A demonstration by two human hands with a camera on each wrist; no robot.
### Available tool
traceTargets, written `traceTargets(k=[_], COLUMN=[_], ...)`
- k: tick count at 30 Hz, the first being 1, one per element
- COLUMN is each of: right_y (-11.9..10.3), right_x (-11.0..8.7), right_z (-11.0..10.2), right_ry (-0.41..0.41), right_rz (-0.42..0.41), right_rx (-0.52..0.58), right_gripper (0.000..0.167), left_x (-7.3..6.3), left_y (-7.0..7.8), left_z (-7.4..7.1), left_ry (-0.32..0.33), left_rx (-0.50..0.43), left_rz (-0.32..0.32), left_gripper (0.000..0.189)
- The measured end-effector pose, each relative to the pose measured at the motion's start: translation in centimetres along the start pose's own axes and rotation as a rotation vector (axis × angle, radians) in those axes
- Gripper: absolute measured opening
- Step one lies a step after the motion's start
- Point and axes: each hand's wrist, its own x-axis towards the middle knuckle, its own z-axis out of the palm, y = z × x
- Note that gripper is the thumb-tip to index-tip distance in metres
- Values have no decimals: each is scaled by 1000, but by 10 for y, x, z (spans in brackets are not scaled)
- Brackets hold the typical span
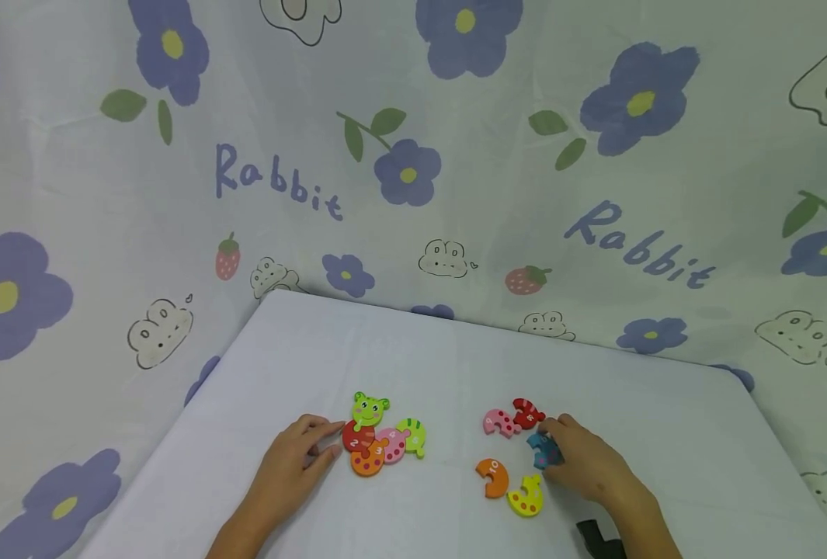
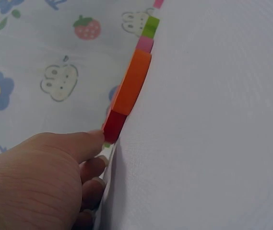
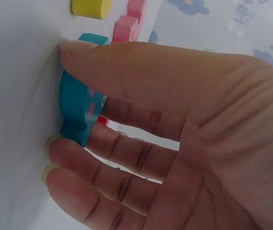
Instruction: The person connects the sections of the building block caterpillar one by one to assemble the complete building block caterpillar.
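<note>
On the left of the table, joined caterpillar puzzle pieces form a chain: a green smiling head (image 1: 370,407), a red piece (image 1: 357,439) numbered 2, an orange piece (image 1: 367,461), a pink piece (image 1: 392,446) and a green striped piece (image 1: 415,435). My left hand (image 1: 290,466) lies beside it, fingers relaxed, with a fingertip right at the red piece's edge. To the right, my right hand (image 1: 588,462) grips a blue puzzle piece (image 3: 76,98) between thumb and fingers, low over the white tabletop. The fingers partly hide this piece in the head view.
Close to the right hand lie a red piece (image 1: 527,413), a pink piece (image 1: 500,422), an orange piece (image 1: 495,477) numbered 10 and a yellow piece (image 1: 527,498). A black object (image 1: 600,541) shows by the right forearm. A flowered curtain (image 1: 497,194) hangs behind the white table (image 1: 301,334).
</note>
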Motion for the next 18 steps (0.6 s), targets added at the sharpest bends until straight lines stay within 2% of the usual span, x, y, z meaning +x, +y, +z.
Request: traceTargets(k=[18], right_y=[-3], right_x=[1], right_z=[-2], right_ry=[-16], right_rz=[15], right_rx=[14], right_gripper=[58], left_x=[0], left_y=[-2], left_z=[0], left_ry=[14], left_rx=[-9], left_rz=[11], left_gripper=[36])
